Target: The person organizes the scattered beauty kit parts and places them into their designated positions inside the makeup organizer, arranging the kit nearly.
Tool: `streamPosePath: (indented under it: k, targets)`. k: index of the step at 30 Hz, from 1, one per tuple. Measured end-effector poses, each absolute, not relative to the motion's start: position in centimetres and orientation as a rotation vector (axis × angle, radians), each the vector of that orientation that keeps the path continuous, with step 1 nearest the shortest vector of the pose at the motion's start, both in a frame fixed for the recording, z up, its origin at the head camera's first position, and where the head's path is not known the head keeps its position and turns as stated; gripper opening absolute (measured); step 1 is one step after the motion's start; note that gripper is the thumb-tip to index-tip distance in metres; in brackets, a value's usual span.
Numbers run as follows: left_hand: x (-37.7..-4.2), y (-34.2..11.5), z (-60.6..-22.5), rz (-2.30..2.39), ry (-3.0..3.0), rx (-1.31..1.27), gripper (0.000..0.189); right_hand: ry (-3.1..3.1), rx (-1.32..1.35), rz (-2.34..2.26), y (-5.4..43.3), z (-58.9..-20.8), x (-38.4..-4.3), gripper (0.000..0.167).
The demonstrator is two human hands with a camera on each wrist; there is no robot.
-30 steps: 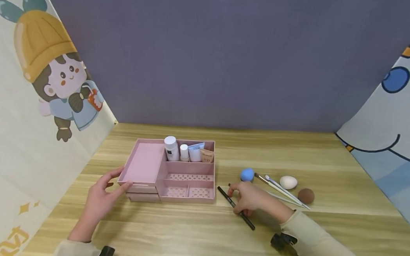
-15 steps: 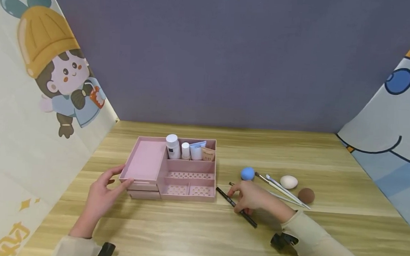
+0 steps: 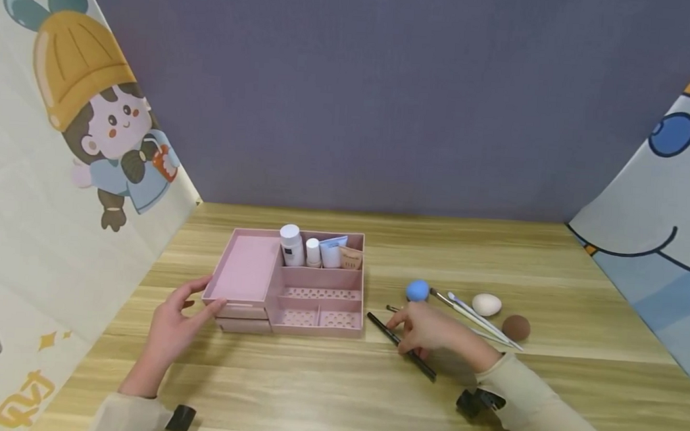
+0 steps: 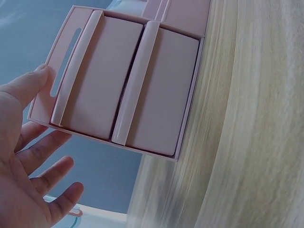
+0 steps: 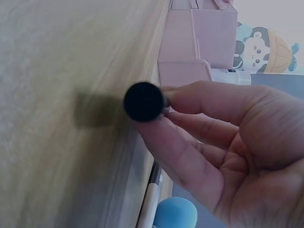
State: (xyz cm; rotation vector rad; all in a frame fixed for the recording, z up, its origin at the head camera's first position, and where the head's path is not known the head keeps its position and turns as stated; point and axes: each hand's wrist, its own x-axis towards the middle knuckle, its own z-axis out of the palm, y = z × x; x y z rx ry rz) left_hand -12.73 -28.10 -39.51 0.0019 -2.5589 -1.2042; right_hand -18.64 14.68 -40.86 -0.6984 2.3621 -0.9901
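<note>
A pink desktop organizer (image 3: pixel 247 265) with two small drawers stands on the table. My left hand (image 3: pixel 171 327) holds its front left corner; in the left wrist view the thumb (image 4: pixel 34 81) lies on the front panel beside the slot, and the other fingers spread behind and below. To the right, my right hand (image 3: pixel 428 329) pinches a slim black makeup pencil (image 3: pixel 383 328) between thumb and fingers, low over the table. Its round end (image 5: pixel 143 101) faces the right wrist camera. A makeup brush (image 3: pixel 393 308) lies partly hidden behind that hand.
In the organizer's back compartment stand a white bottle (image 3: pixel 292 246), a smaller bottle (image 3: pixel 313 253), a blue tube (image 3: pixel 332 252) and a tan tube (image 3: pixel 351 259). Right of it lie blue (image 3: pixel 417 290), white (image 3: pixel 486 304) and brown (image 3: pixel 516 328) makeup sponges, with several brushes (image 3: pixel 481 319) between them.
The camera view has shifted slightly. My right hand and the black makeup pencil have moved very little to the right; my left hand stays at the organizer's corner.
</note>
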Motion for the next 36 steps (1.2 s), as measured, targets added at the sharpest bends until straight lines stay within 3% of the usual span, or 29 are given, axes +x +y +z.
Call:
streamPosePath:
  k: [36]
  targets:
    - [-12.8, -28.2, -39.6, -1.171, -2.562, 0.002, 0.049, 2.365, -0.939, -0.974, 15.8, -36.5, -19.3, 0.04]
